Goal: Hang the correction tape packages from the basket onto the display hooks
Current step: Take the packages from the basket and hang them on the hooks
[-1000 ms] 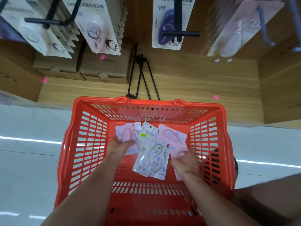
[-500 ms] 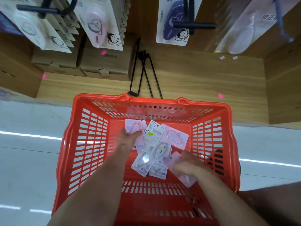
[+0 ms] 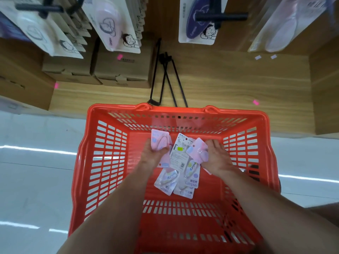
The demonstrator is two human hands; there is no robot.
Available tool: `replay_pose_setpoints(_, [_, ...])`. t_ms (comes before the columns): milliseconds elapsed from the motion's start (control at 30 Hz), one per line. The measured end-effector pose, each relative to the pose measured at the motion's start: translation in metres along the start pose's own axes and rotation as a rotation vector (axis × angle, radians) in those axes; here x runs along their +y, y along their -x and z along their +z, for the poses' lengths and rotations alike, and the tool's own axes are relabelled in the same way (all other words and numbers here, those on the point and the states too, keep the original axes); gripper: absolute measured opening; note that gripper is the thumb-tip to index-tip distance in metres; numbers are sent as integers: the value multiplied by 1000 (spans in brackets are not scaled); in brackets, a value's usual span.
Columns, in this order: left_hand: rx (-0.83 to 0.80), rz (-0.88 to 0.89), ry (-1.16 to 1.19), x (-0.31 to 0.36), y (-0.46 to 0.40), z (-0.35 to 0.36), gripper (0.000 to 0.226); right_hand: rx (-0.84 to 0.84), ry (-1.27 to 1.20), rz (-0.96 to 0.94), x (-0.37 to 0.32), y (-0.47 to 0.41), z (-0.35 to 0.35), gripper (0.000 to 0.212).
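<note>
An orange plastic basket (image 3: 102, 162) stands on the floor below me with several correction tape packages inside. My left hand (image 3: 152, 154) grips a pink package (image 3: 159, 141) near the basket's far side. My right hand (image 3: 216, 158) holds another pink package (image 3: 199, 149) just to the right. Between and below my hands lie white packages, one turned back-side up (image 3: 178, 153) and others marked Campus (image 3: 167, 181). Black display hooks (image 3: 220, 16) with hung packages stick out overhead.
Cardboard boxes (image 3: 121, 70) sit on the wooden shelf base (image 3: 220, 83) behind the basket. Spare black wire hooks (image 3: 165, 77) lean against the boxes. Hung packages (image 3: 111, 22) fill the hooks at upper left, centre and right. White floor (image 3: 36, 180) lies left of the basket.
My right hand has lifted a pink package from the lower right of the pile up toward the basket's far side. My left hand keeps its pink package and has barely shifted.
</note>
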State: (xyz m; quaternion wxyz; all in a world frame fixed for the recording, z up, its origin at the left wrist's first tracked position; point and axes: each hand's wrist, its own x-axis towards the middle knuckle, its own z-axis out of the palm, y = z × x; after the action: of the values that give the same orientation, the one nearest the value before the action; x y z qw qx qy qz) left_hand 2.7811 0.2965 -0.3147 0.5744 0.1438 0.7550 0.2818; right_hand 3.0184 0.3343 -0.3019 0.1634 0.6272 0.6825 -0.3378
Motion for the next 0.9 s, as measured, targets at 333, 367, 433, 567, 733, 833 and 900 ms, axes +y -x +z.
replay_pose_setpoints(333, [-82,-21,-59,3,12,5,42,-128,-458,231,-5,4,7,88])
replay_pose_setpoints(367, [-72,-15,-72,2,15,4,43,-145,-486,240,-5,6,6,86])
replay_pose_setpoints(433, [-51,-11,-111,1,21,-1,46,-166,-506,253,-6,11,0,86])
replay_pose_setpoints(567, [32,36,-249,7,40,-16,49,-206,-701,192,-23,28,-17,80])
replay_pose_setpoints(733, [275,268,-441,27,74,-42,49,-302,-719,48,-50,54,-43,57])
replay_pose_setpoints(833, [295,416,-516,37,90,-52,33,-355,-845,16,-52,73,-50,52])
replay_pose_setpoints(900, [284,473,-536,44,100,-56,33,-409,-902,-15,-55,85,-56,55])
